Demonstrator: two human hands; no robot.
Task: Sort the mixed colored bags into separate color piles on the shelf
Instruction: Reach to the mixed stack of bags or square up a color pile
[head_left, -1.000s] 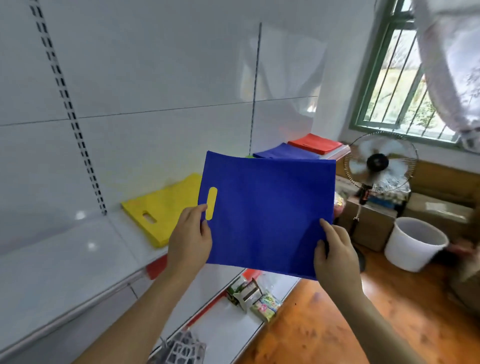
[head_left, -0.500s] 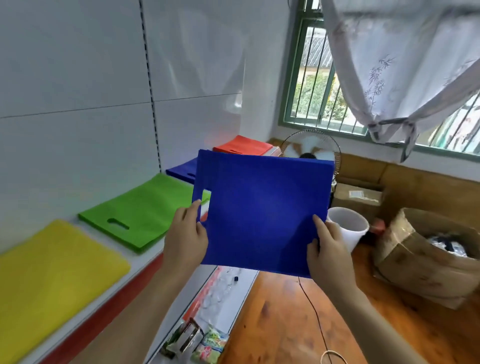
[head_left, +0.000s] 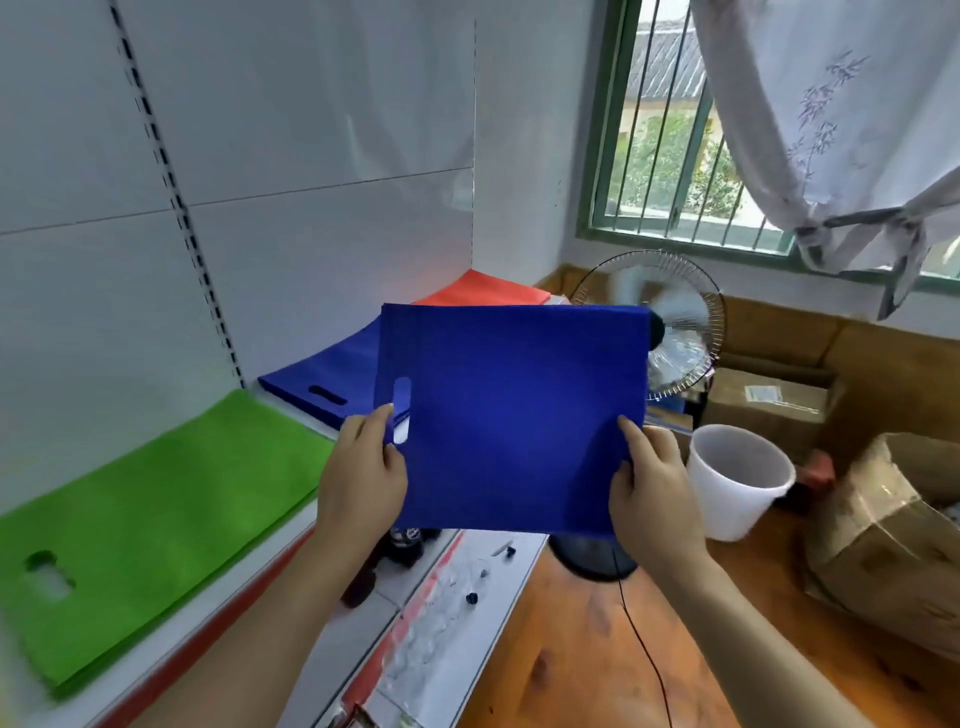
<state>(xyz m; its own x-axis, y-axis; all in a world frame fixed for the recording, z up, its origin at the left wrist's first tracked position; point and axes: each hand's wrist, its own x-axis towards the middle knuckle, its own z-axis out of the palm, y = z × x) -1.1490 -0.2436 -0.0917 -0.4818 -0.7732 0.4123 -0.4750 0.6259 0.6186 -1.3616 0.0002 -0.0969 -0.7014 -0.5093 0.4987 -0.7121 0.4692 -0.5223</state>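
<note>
I'm carrying a flat blue non-woven bag (head_left: 514, 415), pinched at both edges by my left hand (head_left: 363, 473) and right hand (head_left: 652, 488) (thumbs on top), in the air before the shelf (head_left: 322, 525). Next: lay it squarely on the blue pile (head_left: 322, 384).

Green pile (head_left: 145, 525) cut off left — fan (head_left: 670, 332) blurred.

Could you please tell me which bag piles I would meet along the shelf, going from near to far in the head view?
Green pile → blue pile → red pile, beyond the blue bag held in both hands.
</note>
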